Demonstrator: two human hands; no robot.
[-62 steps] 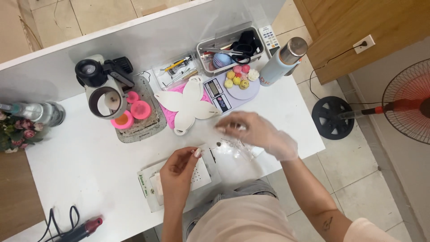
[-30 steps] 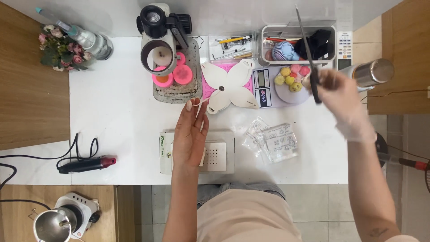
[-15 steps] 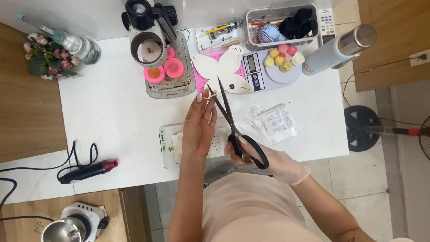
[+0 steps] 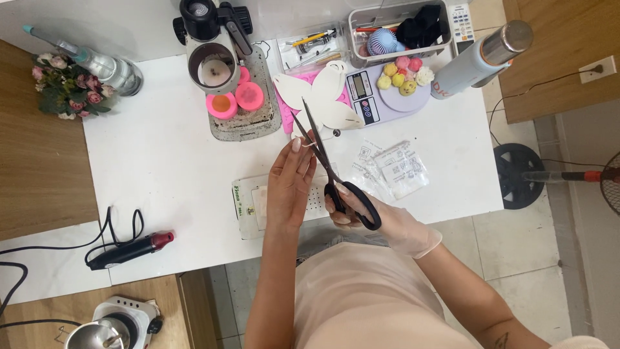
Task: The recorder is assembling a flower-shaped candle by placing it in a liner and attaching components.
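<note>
Scissors (image 4: 326, 171) rose; right hand (image 4: 371, 216) grips them, left hand (image 4: 290, 187) perhaps pinching, over white table (image 4: 161, 155).

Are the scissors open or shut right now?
Open: the scissors in the gloved right hand show two blades splayed in a V beside the left hand's fingertips.

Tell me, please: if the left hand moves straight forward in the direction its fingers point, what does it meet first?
Probably the white petal-shaped cutout, just beyond the left hand fingertips, though the open scissors blades cross right beside them. Heights are unclear.
</note>
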